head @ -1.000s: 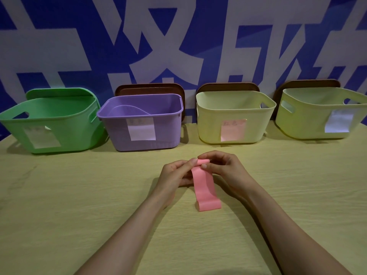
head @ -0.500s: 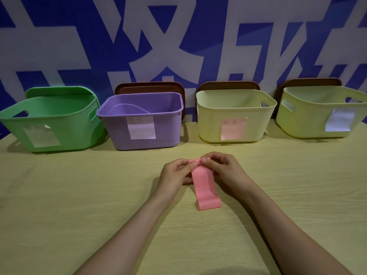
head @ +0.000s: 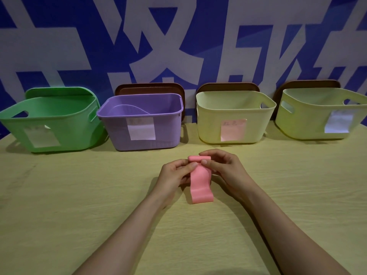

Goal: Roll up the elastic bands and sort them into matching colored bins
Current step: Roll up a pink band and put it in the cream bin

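- A blue wall [head: 59, 46] painted with large white strokes rises behind a pale wood-grain worktop [head: 79, 205].
- One pink elastic band [head: 200, 187] sits at the middle of the worktop. Its near end lies flat on the surface, and its far end is lifted and wound into a small roll.
- The left grip [head: 174, 175] pinches the roll's left end, with the thumb and fingers curled on it.
- The right grip [head: 224, 171] holds the right end, with its fingers bent over the top of the roll.
- Four bins stand in a row along the far edge. From left to right they are one green bin [head: 79, 124], one purple bin [head: 117, 133], one pale yellow bin [head: 210, 124] and one yellow-green bin [head: 305, 120], which is nearest the far right corner.
- Inside the purple bin is a curved lilac shape [head: 129, 108]; I cannot tell what it is. The front walls of the other three bins hide their floors.
- There are four paper labels, one on the front of each bin. The one on the pale yellow bin is a pink label [head: 233, 130] and the others are whitish. The writing is too faint to read.
- Four lids lean on the wall behind the bins: one green lid [head: 59, 92] and three brown lids [head: 149, 88].
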Available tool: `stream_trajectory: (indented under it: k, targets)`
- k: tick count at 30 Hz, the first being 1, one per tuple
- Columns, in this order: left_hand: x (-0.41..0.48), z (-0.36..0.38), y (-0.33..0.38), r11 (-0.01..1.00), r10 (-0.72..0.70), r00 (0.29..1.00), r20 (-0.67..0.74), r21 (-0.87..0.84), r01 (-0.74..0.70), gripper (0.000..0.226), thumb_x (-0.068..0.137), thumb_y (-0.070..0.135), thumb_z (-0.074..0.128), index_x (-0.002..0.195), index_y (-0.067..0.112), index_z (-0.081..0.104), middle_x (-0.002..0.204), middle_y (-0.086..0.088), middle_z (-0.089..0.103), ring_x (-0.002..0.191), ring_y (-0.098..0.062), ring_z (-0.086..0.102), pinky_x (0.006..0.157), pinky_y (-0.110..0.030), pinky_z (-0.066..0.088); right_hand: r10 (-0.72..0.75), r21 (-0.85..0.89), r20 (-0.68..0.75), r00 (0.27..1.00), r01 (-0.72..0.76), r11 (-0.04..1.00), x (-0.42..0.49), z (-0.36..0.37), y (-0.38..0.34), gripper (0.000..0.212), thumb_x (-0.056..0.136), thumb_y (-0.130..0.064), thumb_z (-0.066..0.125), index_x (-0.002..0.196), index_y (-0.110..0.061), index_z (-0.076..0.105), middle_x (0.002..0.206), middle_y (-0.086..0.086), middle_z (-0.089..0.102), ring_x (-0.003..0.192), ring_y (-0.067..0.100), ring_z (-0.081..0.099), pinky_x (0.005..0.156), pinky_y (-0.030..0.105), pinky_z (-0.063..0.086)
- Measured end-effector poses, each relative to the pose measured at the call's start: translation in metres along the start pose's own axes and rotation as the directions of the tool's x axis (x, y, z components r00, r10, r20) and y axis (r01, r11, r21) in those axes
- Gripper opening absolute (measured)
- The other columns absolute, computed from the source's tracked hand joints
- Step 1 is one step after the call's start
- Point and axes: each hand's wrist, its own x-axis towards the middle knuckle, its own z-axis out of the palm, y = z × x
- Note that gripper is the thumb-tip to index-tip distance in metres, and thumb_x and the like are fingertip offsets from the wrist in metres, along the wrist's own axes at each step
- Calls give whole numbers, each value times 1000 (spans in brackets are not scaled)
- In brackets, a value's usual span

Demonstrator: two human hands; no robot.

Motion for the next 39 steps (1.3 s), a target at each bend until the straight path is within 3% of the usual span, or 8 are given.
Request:
stream_trajectory:
  k: [5,11,16,20,25,28,32,39]
  targets:
    - [-1,-1,2,1000,-1,1000,11,-26,2,23,84,15,68,106,9,69,92,-5,74,87,-16,69,73,-24,55,37,11,11,999,-37,999,0,0,-1,21,84,0,65,104,-2,67,107,15,66,94,28,64,71,32,55]
    - [-3,1,5,1000,-8,1000,4,-6,8,46,74,43,67,104,8,70,89,-8,71,81,-18,68,67,-26,53,18,-33,32,999,-17,999,-1,0,-2,21,86,1,62,106,-3,66,112,19,64,102,33,62,78,37,55]
    - [-1,0,3,1000,17,1000,-4,-22,-17,28,82,27,67,97,2,69,87,-11,72,82,-19,69,70,-29,57,59,31,44,997,-60,998,-1,-1,-4,33,84,-10,67,116,-7,61,113,16,64,96,26,66,81,38,55]
    - [-3,2,2,999,39,999,-23,0,-39,15,86,20,66,89,5,70,82,-11,69,75,-19,67,65,-29,57,102,21,54,993,-104,994,1,-1,-3,31,85,-15,65,108,5,62,98,17,66,86,25,63,72,32,53]
    - [-2,1,2,999,46,998,-39,19,-45,23,88,23,64,99,3,70,89,-16,70,81,-23,68,73,-33,57,75,18,40,996,-75,997,0,1,1,28,85,-15,66,104,6,63,94,17,66,86,26,61,71,33,51]
    - [-3,2,1,999,33,999,-17,29,-32,32,84,32,67,105,8,69,95,-11,72,87,-19,69,75,-29,56,40,38,11,999,-41,998,0,5,3,26,87,-14,65,106,4,64,98,16,68,87,25,62,70,31,51]
    - [-3,2,0,998,7,1000,-18,58,-6,25,83,18,71,103,3,68,92,-10,74,85,-17,69,73,-24,55,23,53,11,1000,-24,998,-1,6,0,23,87,-11,65,107,1,63,104,16,68,90,24,66,70,32,55]
    - [-2,-1,3,999,1,1000,0,-44,-1,23,80,12,71,102,5,69,87,-6,74,79,-13,69,66,-21,54,9,47,-9,1000,-8,999,-3,6,-2,22,83,1,65,105,2,64,105,19,65,89,26,63,71,36,56]
